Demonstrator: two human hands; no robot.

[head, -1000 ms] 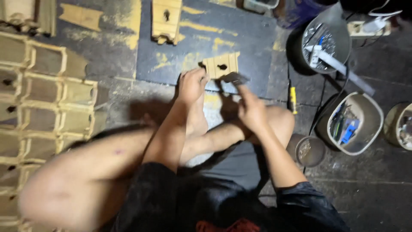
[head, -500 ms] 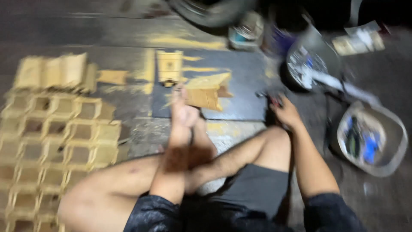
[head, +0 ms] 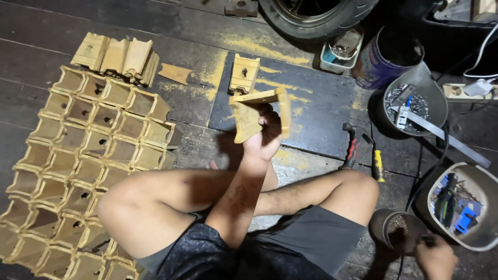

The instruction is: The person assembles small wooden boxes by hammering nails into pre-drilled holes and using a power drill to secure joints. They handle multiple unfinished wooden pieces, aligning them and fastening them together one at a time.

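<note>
Dark plank floor (head: 46, 31), wooden boxes (head: 93, 155) left; left hand (head: 263, 137) fingers clutch wooden piece (head: 259, 111); right hand (head: 437, 257) apparently pinching in small pot (head: 397, 228).

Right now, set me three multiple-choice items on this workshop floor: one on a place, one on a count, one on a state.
1. Where is the grid of open wooden boxes? A in front of the tyre B beside the person's left leg C in a bucket
2. How many finished boxes lie on the dark mat? A one B three C none
3. The left hand is: A empty B flat on the floor C gripping a tan wooden box piece

B: the grid lies at the left.
A: a single box.
C: fingers wrap the piece.
</note>
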